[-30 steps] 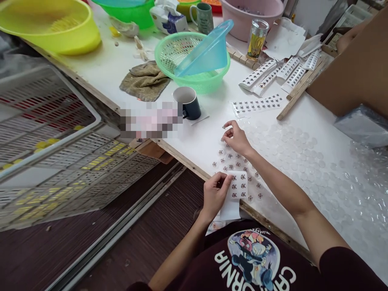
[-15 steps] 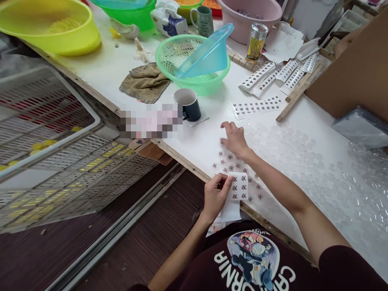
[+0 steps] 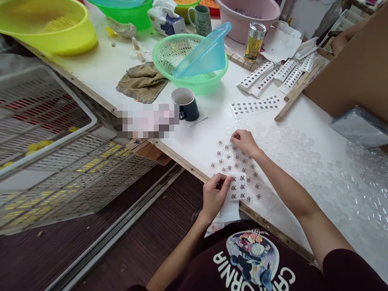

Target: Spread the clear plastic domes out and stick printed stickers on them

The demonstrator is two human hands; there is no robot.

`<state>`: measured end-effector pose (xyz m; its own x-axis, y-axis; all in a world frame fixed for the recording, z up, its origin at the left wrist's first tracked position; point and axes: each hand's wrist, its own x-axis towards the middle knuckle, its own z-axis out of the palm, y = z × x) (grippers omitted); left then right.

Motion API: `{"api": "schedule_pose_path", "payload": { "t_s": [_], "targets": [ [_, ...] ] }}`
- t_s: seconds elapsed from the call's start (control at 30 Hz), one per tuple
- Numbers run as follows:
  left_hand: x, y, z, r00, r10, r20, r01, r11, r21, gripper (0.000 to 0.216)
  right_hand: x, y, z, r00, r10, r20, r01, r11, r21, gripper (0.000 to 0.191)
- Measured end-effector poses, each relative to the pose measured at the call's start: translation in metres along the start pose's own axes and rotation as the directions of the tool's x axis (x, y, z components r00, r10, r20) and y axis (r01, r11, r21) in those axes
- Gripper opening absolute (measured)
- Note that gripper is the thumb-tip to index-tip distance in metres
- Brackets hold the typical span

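Observation:
My left hand [image 3: 214, 196] pinches a white sticker sheet [image 3: 237, 189] with several small round picture stickers, held at the near edge of the white table [image 3: 106, 72]. My right hand [image 3: 244, 141] rests with curled fingers on a group of clear round domes [image 3: 233, 159] that carry stickers, its fingertips pressed together; what they hold is too small to make out. A wide field of bare clear domes [image 3: 291, 145] lies to the right.
A dark mug [image 3: 184, 104] stands left of my right hand. Behind it are a green basket [image 3: 189, 60] with a blue scoop, a brown cloth [image 3: 142, 82], more sticker strips [image 3: 256, 105], wooden sticks [image 3: 295, 95], a cardboard box [image 3: 354, 68], basins and a glass.
My right hand drew back from the far side of the stickered domes toward me and to the right, and its fingers curled. The left hand kept the sheet in place.

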<state>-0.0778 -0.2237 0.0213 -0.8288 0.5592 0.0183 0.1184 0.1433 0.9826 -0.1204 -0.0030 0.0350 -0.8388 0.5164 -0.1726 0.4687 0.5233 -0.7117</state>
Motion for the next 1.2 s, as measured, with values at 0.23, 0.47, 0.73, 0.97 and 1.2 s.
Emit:
{"api": "schedule_pose_path", "payload": {
  "t_s": [0.23,0.47,0.73,0.97,1.2],
  "targets": [
    [0.0,-0.001,0.0,1.0,-0.003,0.001,0.003,1.0,-0.006,0.036,0.001,-0.006,0.009,0.995,-0.099,-0.009,0.089,0.927,-0.364,0.016],
    [0.0,-0.001,-0.004,0.999,-0.046,-0.006,0.045,0.996,-0.079,0.036,-0.022,-0.016,-0.007,0.987,-0.106,-0.12,0.083,0.98,-0.181,0.006],
    [0.003,0.001,-0.003,0.994,-0.094,-0.047,0.085,0.981,-0.176,0.038,-0.124,0.003,-0.03,0.953,-0.203,0.225,0.115,0.929,0.352,0.017],
    [-0.001,0.003,0.006,0.995,-0.078,0.066,0.089,0.978,-0.189,0.034,-0.142,0.015,-0.025,0.978,-0.149,0.144,0.079,0.912,0.403,0.011],
    [-0.002,0.01,0.009,0.997,-0.074,-0.006,0.073,0.992,-0.107,0.038,-0.157,0.01,-0.03,0.969,-0.243,-0.041,0.243,0.916,0.32,0.005]
  ]
}}
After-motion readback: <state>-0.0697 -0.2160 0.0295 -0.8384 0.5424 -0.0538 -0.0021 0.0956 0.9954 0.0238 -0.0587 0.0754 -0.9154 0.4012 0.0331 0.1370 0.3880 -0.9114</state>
